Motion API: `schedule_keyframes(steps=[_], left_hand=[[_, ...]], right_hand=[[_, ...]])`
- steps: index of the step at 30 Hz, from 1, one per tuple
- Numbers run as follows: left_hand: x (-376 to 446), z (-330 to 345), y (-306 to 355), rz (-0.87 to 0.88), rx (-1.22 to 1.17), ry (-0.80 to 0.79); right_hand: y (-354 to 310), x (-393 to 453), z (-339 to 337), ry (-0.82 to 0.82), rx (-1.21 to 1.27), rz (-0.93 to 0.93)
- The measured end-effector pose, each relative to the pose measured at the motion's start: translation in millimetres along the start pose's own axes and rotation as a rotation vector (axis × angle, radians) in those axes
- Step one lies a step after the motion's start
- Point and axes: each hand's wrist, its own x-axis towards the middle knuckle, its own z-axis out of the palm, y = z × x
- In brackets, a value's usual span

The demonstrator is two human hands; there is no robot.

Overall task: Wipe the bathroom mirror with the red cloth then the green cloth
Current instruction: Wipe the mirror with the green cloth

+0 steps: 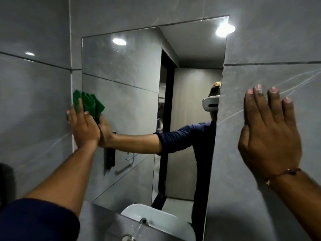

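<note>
Pressing flat against the left edge of the mirror (121,94), the green cloth (89,102) is pinned to the glass by the left hand (83,126), palm forward, fingers spread over the bunched fabric. Folds of the cloth are seen sticking up above the fingertips, and its left part overlaps the tiled wall (34,101) just beside the mirror. To the right of the mirror, the right hand (269,134) is laid open and flat on the grey tile, nothing held, fingers pointing up; a thin thread bracelet (281,175) is worn at that wrist. A dark blue sleeve (34,221) is pushed back on the left forearm. Below the mirror's bottom edge, a tap (128,238) is partly seen, and a white basin is reflected in the glass.
</note>
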Motion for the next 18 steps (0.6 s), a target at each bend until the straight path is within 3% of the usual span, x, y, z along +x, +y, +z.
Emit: schedule_keyframes(steps=[2, 4, 8, 13, 18], left_hand=[[-37.9, 5.2, 10.7, -0.193, 0.0, 0.035], [-90.0, 14.2, 31.5, -0.271, -0.005, 0.03], [-177.8, 32.3, 108.8, -0.189, -0.025, -0.017], [-261.8, 49.8, 188.9, 0.344, 0.055, -0.201], [-311.3, 38.3, 127.2, 1.166, 0.252, -0.448]], right_hand=[[-2.4, 0.1, 0.7, -0.019, 0.006, 0.005], [-1.0, 0.6, 0.3, -0.032, 0.005, 0.001], [2.7, -0.9, -1.3, -0.053, 0.007, -0.017], [7.9, -3.0, 1.8, -0.035, 0.024, -0.044], [14.0, -2.6, 3.5, -0.01, 0.022, -0.069]])
